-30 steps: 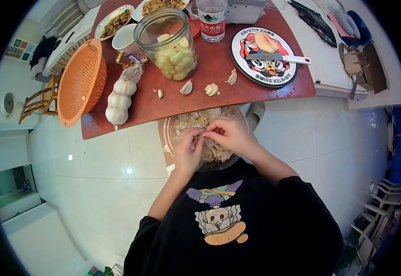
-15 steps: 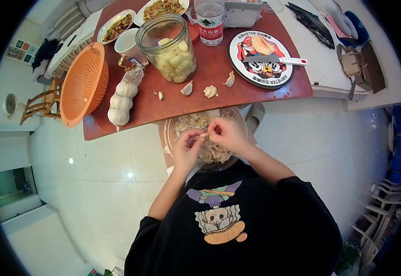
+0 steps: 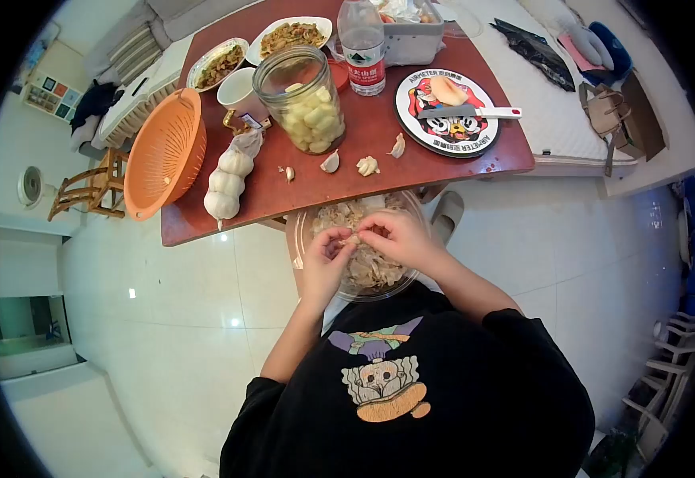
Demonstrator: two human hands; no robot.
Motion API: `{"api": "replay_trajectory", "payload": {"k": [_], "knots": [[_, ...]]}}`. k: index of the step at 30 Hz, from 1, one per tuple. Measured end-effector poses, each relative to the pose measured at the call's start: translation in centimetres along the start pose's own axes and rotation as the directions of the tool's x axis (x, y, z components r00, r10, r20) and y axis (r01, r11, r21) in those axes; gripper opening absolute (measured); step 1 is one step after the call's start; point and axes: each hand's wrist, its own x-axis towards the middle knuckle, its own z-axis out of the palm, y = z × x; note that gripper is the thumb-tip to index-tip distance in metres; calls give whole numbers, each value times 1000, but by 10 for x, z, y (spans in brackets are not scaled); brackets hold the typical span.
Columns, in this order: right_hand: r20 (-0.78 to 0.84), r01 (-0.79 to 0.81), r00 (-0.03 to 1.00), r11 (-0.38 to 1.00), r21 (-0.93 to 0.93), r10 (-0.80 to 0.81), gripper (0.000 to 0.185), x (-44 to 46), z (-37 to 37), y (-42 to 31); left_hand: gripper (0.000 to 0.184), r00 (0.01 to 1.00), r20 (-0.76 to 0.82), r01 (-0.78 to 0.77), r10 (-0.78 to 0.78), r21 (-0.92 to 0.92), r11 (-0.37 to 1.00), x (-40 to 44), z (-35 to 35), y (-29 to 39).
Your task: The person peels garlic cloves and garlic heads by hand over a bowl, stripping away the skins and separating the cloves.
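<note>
In the head view, the left hand and the right hand meet above the bowl. The fingers of both are closed in a pinch on one small clove; how much skin it has, I cannot tell.

The work seems well advanced: the jar, on the far side of the hands, is more than half full of pale, bare cloves, and the bowl holds a thick heap of dry skins. What is left, as I judge, is the loose row of garlic along the near part of the table, and the string of whole bulbs on the left.

Farther left, the tilted colander contains one small pale piece. On the right, the plate carries cut fruit and a knife.
</note>
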Motion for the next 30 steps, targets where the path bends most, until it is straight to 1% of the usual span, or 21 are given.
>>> {"api": "replay_trajectory", "payload": {"k": [2, 5, 8, 11, 13, 14, 17, 20, 23, 26, 29, 30], "knots": [[49, -71, 997, 988, 136, 65, 16, -1, 3, 5, 21, 999, 18, -29, 27, 139, 990, -1, -1, -2], [156, -198, 977, 905, 376, 148, 14, -1, 7, 29, 19, 999, 48, 13, -15, 44, 999, -2, -4, -3], [207, -288, 953, 873, 394, 221, 15, -3, 8, 28, 18, 993, 69, 98, -96, -28, 995, -4, -6, 2], [161, -242, 968, 894, 377, 194, 15, -7, 19, 37, 17, 991, 73, 111, -108, -41, 993, -4, -6, 5], [-4, -72, 997, 988, 135, 73, 15, -8, 23, 31, 17, 988, 95, 130, -120, -108, 986, -1, -8, 2], [-73, 5, 997, 1000, 1, -5, 15, -9, 25, 29, 17, 986, 105, 140, -126, -141, 980, 0, -10, 0], [-87, -33, 996, 992, -118, 23, 15, -8, 28, 30, 16, 992, 113, 85, -52, -312, 946, 1, -9, -4], [-30, -44, 999, 990, -137, 40, 12, -7, 26, 33, 17, 995, 91, 73, -45, -345, 936, 2, -12, -15], [85, -117, 989, 991, -70, 123, 11, -5, 16, 24, 19, 990, 104, 126, -91, -409, 904, 3, -9, -12], [-111, 45, 992, 993, -105, -56, 12, -1, 9, 6, 20, 977, 124, 203, -174, -289, 936, 3, -15, -9], [-3, 112, 994, 990, 84, -112, 13, 0, 6, 6, 19, 975, 162, 188, -153, -225, 956, 4, -14, -8], [8, 132, 991, 990, 53, -133, 13, 1, 4, 7, 20, 980, 143, 173, -139, -263, 949, 4, -12, -8]]}}
